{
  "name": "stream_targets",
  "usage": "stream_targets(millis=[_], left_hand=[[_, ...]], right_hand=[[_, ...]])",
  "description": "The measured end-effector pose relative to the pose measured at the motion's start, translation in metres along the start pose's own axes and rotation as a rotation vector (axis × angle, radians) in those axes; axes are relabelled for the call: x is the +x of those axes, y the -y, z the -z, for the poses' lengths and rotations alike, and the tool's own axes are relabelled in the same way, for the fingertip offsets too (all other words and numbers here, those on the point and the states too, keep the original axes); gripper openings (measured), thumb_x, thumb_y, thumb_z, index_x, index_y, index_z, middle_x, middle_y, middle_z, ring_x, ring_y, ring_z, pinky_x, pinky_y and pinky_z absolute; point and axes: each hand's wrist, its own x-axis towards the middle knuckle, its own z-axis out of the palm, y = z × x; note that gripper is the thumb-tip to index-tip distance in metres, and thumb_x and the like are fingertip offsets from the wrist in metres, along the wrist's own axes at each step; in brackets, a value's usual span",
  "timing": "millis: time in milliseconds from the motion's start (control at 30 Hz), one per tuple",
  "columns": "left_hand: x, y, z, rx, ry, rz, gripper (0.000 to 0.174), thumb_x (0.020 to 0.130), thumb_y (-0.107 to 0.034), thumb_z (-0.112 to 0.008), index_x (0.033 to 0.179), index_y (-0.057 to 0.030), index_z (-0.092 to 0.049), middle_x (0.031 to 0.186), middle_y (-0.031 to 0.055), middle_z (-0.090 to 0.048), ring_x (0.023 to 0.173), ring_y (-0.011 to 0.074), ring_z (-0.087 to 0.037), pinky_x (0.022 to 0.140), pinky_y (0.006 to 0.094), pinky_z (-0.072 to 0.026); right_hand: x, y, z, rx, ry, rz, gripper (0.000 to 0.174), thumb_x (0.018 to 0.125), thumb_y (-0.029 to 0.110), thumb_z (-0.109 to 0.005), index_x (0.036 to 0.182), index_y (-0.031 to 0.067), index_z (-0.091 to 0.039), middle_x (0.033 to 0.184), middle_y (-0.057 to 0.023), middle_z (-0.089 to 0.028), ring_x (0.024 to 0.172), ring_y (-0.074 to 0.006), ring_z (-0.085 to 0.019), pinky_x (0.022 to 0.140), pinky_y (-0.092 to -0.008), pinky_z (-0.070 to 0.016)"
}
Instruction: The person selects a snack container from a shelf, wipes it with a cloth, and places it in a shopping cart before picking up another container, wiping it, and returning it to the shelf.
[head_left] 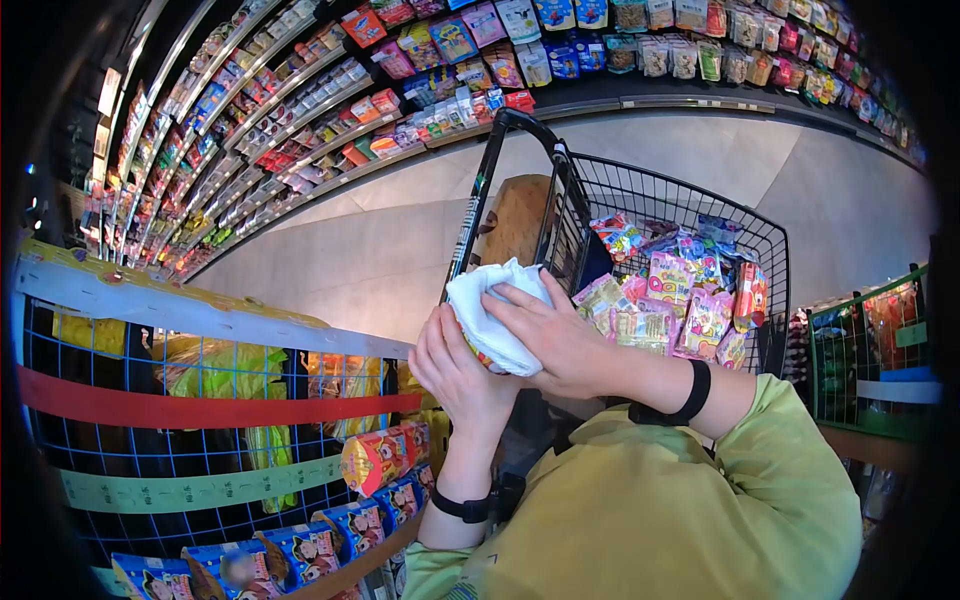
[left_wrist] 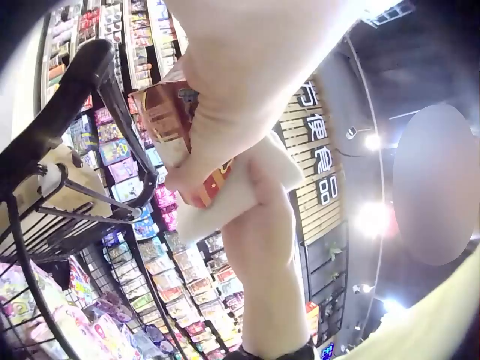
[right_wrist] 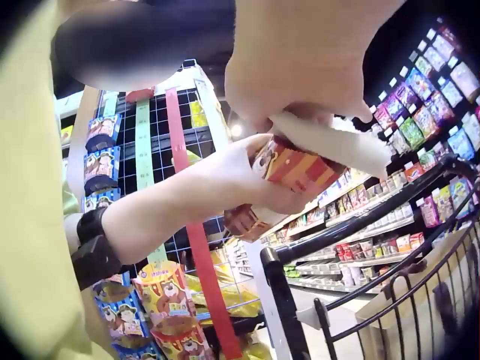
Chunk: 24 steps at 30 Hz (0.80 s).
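My left hand (head_left: 462, 372) grips a red-and-orange snack packet (right_wrist: 304, 169) with a cartoon figure on it. A folded white cloth (head_left: 490, 315) lies over the packet and hides most of it in the head view. My right hand (head_left: 555, 345) holds the cloth against the packet from above, its fingers spread over the fabric. In the left wrist view, the packet (left_wrist: 169, 120) shows beside the left hand, with the cloth (left_wrist: 217, 216) under it. Both hands are close together in front of the body, near the cart handle (head_left: 483, 190).
A black wire cart (head_left: 690, 180) holds several colourful snack bags (head_left: 670, 278) and a brown box (head_left: 515, 220) near its handle. To the left stands a blue wire rack (head_left: 140, 440) with snack packets (head_left: 385, 455). Stocked shelves (head_left: 290, 110) line the far side of the aisle.
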Motion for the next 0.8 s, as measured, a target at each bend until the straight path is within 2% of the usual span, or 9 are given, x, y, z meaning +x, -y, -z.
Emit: stream_targets(millis=[367,433,500,567,600,633,667,733,800], left_hand=[[0.002,0.031,-0.004,0.151,0.011,-0.265,0.100,0.053,-0.029,-0.084,0.135,-0.0057,-0.032,0.133,0.0151,-0.039,0.127,0.0323,-0.034,0.108,0.0584,-0.0126],[0.010,0.036,0.000,-0.006,-0.004,-0.013,0.103,0.053,-0.028,-0.085,0.137,-0.0053,-0.029,0.133,0.0176,-0.038,0.128,0.0342,-0.032,0.107,0.0589,-0.0118],[0.015,0.037,0.005,-0.006,-0.071,0.037,0.107,0.053,-0.026,-0.086,0.138,-0.0051,-0.025,0.133,0.0159,-0.039,0.122,0.0331,-0.040,0.106,0.0552,-0.0221],[0.010,0.043,0.004,-1.025,0.055,0.536,0.099,0.059,-0.018,-0.083,0.137,-0.0029,-0.025,0.131,0.0145,-0.042,0.115,0.0297,-0.048,0.101,0.0473,-0.0363],[0.004,0.053,-0.006,-1.308,0.093,0.620,0.088,0.066,-0.017,-0.077,0.136,-0.0018,-0.025,0.128,0.0135,-0.044,0.111,0.0264,-0.052,0.095,0.0409,-0.0442],[0.002,0.048,-0.005,-1.592,0.138,0.678,0.094,0.070,-0.039,-0.077,0.138,-0.0040,-0.024,0.127,0.0146,-0.046,0.116,0.0309,-0.050,0.099,0.0444,-0.0423],[0.002,0.046,-0.008,-1.811,0.219,0.708,0.091,0.072,-0.044,-0.074,0.139,-0.0056,-0.024,0.130,0.0129,-0.045,0.118,0.0289,-0.048,0.099,0.0451,-0.0419],[0.006,0.035,-0.012,-2.032,0.320,0.728,0.090,0.075,-0.049,-0.070,0.140,-0.0071,-0.025,0.132,0.0111,-0.044,0.121,0.0268,-0.047,0.099,0.0457,-0.0416],[0.011,0.019,-0.009,-2.188,0.401,0.799,0.092,0.074,-0.063,-0.062,0.141,-0.0106,-0.026,0.136,0.0085,-0.042,0.124,0.0269,-0.044,0.100,0.0475,-0.0401]], right_hand=[[-0.020,-0.028,0.042,-0.007,0.434,0.026,0.053,0.075,0.016,-0.063,0.126,0.0127,-0.050,0.116,-0.0136,-0.057,0.119,-0.0263,-0.049,0.108,-0.0597,-0.0146],[-0.023,-0.045,0.058,0.047,0.668,-0.225,0.049,0.076,0.013,-0.057,0.125,0.0160,-0.052,0.114,-0.0130,-0.059,0.113,-0.0263,-0.054,0.108,-0.0549,-0.0212],[-0.034,-0.067,0.069,0.382,0.604,-0.412,0.052,0.077,0.011,-0.051,0.128,0.0092,-0.048,0.118,-0.0140,-0.058,0.110,-0.0277,-0.056,0.107,-0.0446,-0.0284],[-0.042,-0.068,0.074,0.907,-0.034,-0.582,0.054,0.079,0.008,-0.047,0.132,0.0024,-0.042,0.128,-0.0166,-0.051,0.117,-0.0291,-0.051,0.104,-0.0358,-0.0323],[-0.040,-0.065,0.071,0.911,-0.027,-0.580,0.054,0.079,0.008,-0.047,0.132,0.0024,-0.042,0.128,-0.0166,-0.051,0.117,-0.0291,-0.051,0.104,-0.0358,-0.0323],[-0.035,-0.058,0.066,0.795,-0.233,-0.445,0.054,0.080,0.008,-0.046,0.134,0.0003,-0.040,0.132,-0.0180,-0.047,0.122,-0.0298,-0.046,0.105,-0.0365,-0.0313],[-0.030,-0.051,0.062,0.669,-0.437,-0.308,0.055,0.082,0.008,-0.046,0.135,-0.0019,-0.037,0.135,-0.0195,-0.043,0.126,-0.0305,-0.041,0.106,-0.0371,-0.0303],[-0.024,-0.021,0.050,0.143,-0.424,-0.091,0.067,0.086,0.018,-0.051,0.143,-0.0003,-0.021,0.144,-0.0198,-0.031,0.135,-0.0328,-0.029,0.110,-0.0399,-0.0216],[-0.017,0.005,0.031,-0.024,-0.196,0.224,0.070,0.080,0.022,-0.060,0.142,0.0082,-0.032,0.149,-0.0204,-0.020,0.139,-0.0382,-0.015,0.111,-0.0516,-0.0135]])
